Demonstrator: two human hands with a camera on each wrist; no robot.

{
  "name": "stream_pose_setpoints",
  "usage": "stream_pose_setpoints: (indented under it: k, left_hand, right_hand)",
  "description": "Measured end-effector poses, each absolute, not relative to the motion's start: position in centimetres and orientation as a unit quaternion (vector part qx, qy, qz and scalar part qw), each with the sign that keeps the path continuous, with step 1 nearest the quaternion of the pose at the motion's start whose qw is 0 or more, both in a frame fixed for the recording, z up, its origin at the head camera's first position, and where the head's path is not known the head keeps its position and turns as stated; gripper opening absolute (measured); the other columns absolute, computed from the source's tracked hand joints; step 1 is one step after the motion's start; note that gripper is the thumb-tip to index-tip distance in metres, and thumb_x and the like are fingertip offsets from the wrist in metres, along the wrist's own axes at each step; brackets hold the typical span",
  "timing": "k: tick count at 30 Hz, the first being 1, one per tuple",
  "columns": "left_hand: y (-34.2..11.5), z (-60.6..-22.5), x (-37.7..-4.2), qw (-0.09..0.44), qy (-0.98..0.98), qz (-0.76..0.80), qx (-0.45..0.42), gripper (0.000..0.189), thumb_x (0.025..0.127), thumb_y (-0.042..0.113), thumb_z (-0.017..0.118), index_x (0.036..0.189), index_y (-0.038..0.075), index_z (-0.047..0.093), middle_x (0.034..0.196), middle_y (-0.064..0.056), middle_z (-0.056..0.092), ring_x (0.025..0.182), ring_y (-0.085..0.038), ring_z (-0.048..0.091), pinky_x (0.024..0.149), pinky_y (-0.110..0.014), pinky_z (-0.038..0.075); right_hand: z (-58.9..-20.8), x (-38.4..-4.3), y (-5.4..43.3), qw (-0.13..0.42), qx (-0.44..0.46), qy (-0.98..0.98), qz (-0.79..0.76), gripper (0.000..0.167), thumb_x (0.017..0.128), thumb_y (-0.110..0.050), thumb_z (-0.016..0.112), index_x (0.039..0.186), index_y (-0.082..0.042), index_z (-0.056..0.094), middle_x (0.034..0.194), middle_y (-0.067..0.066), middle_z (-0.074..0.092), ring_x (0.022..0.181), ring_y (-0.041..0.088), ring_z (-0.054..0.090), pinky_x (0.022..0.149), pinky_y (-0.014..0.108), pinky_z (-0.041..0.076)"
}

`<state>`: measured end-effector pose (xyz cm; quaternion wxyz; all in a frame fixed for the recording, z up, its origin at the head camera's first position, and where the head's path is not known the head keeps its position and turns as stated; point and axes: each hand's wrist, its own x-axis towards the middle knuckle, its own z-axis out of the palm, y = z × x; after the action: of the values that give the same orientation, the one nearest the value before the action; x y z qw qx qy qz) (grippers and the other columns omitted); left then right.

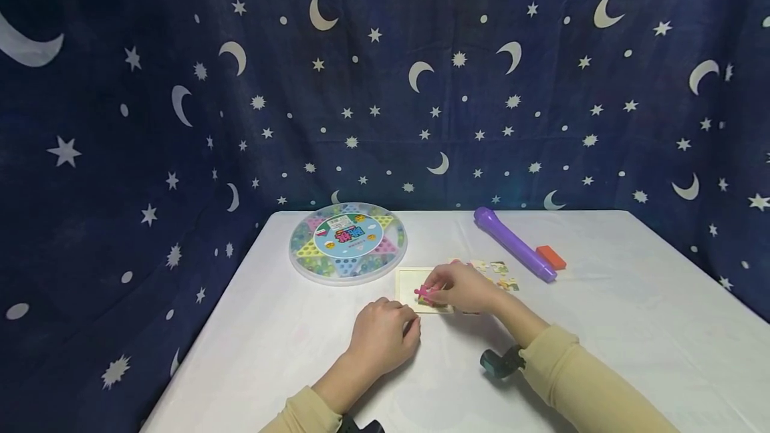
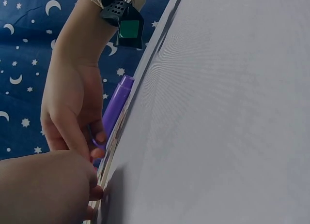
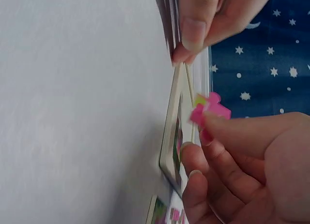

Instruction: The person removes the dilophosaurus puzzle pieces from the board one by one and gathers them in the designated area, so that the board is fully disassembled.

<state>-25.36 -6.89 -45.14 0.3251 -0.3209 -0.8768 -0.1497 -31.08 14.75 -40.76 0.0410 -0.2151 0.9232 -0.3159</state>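
My right hand (image 1: pixel 463 286) pinches a pink jigsaw piece (image 3: pixel 213 108) with a touch of yellow-green between thumb and fingertips. The piece is above a shallow, pale-framed puzzle tray (image 1: pixel 406 278); some coloured pieces lie inside its lower part, partly hidden by the hand. At the tray's near left corner is my left hand (image 1: pixel 381 336), its fingers curled. In the right wrist view, the left thumb and a finger (image 3: pixel 193 33) hold that corner of the frame. Loose jigsaw pieces (image 1: pixel 499 267) lie on the table just right of the tray, some behind the right hand.
A round clear case with a star-shaped marble game (image 1: pixel 347 239) stands back left. To the right lie a long purple plastic tube (image 1: pixel 514 244) with a rounded end and an orange block (image 1: pixel 552 257). The white table (image 1: pixel 271 353) backs onto a moon-and-star curtain (image 1: pixel 385 85).
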Motion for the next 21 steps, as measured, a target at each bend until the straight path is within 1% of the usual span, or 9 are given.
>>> stream_pose_setpoints:
  k: [2, 4, 7, 9, 12, 16, 18, 21]
  left_hand:
    - [-6.9, -45.1, -25.3, 0.324, -0.877, -0.152, -0.321, 0.009, 0.085, 0.022, 0.075, 0.078, 0.019, 0.079, 0.069, 0.005, 0.068, 0.062, -0.017, 0.06, 0.056, -0.035, 0.05]
    - [-6.9, -45.1, -25.3, 0.32, -0.878, -0.153, -0.321, 0.009, 0.085, 0.022, 0.075, 0.079, 0.018, 0.079, 0.069, 0.004, 0.068, 0.062, -0.018, 0.06, 0.057, -0.036, 0.05]
    - [-7.0, -45.1, -25.3, 0.314, -0.882, -0.152, -0.318, 0.008, 0.086, 0.022, 0.075, 0.079, 0.018, 0.079, 0.069, 0.004, 0.068, 0.063, -0.018, 0.06, 0.058, -0.036, 0.05]
    - [-7.0, -45.2, -25.3, 0.309, -0.884, -0.153, -0.316, 0.008, 0.086, 0.022, 0.074, 0.079, 0.018, 0.079, 0.069, 0.004, 0.067, 0.063, -0.017, 0.06, 0.058, -0.036, 0.05]
    - [-6.9, -45.2, -25.4, 0.305, -0.885, -0.156, -0.316, 0.009, 0.086, 0.021, 0.074, 0.079, 0.018, 0.078, 0.069, 0.004, 0.067, 0.063, -0.017, 0.06, 0.058, -0.036, 0.05]
    - [-6.9, -45.2, -25.3, 0.304, -0.884, -0.16, -0.318, 0.009, 0.086, 0.021, 0.074, 0.079, 0.018, 0.078, 0.069, 0.004, 0.067, 0.063, -0.017, 0.059, 0.058, -0.036, 0.049]
    - [-6.9, -45.2, -25.3, 0.303, -0.884, -0.162, -0.317, 0.008, 0.086, 0.021, 0.074, 0.079, 0.018, 0.078, 0.069, 0.005, 0.068, 0.063, -0.017, 0.059, 0.058, -0.036, 0.049]
    - [-6.9, -45.2, -25.3, 0.3, -0.885, -0.165, -0.316, 0.007, 0.085, 0.02, 0.074, 0.08, 0.018, 0.078, 0.07, 0.005, 0.068, 0.064, -0.016, 0.059, 0.058, -0.035, 0.049]
  right_hand:
    - [-40.7, -31.0, 15.2, 0.038, -0.211, 0.919, -0.33, 0.006, 0.093, -0.022, 0.077, 0.096, -0.018, 0.073, 0.084, -0.009, 0.068, 0.076, 0.014, 0.059, 0.073, 0.036, 0.047]
    - [-40.7, -30.8, 15.8, 0.041, -0.21, 0.913, -0.348, 0.009, 0.094, -0.025, 0.076, 0.095, -0.017, 0.074, 0.082, -0.006, 0.068, 0.072, 0.015, 0.059, 0.067, 0.035, 0.049]
    - [-40.8, -30.6, 16.9, 0.054, -0.206, 0.904, -0.372, 0.011, 0.095, -0.026, 0.075, 0.098, -0.016, 0.075, 0.079, -0.001, 0.068, 0.065, 0.017, 0.059, 0.059, 0.033, 0.049]
    - [-40.8, -30.4, 17.5, 0.06, -0.195, 0.902, -0.381, 0.011, 0.096, -0.026, 0.074, 0.099, -0.016, 0.075, 0.078, 0.002, 0.066, 0.064, 0.019, 0.059, 0.057, 0.033, 0.049]
    - [-40.8, -30.1, 18.5, 0.064, -0.177, 0.903, -0.387, 0.01, 0.097, -0.026, 0.073, 0.101, -0.017, 0.075, 0.078, 0.004, 0.065, 0.071, 0.021, 0.059, 0.064, 0.036, 0.049]
    - [-40.9, -29.7, 19.7, 0.067, -0.152, 0.909, -0.383, 0.01, 0.097, -0.025, 0.072, 0.103, -0.018, 0.075, 0.084, 0.001, 0.066, 0.081, 0.021, 0.058, 0.071, 0.038, 0.047]
    - [-41.0, -29.6, 20.2, 0.067, -0.149, 0.911, -0.378, 0.011, 0.097, -0.024, 0.072, 0.105, -0.018, 0.076, 0.085, 0.001, 0.067, 0.082, 0.021, 0.059, 0.072, 0.038, 0.047]
    - [-41.0, -29.5, 20.8, 0.065, -0.146, 0.914, -0.372, 0.013, 0.097, -0.024, 0.071, 0.108, -0.018, 0.077, 0.087, 0.0, 0.067, 0.079, 0.021, 0.059, 0.07, 0.038, 0.049]
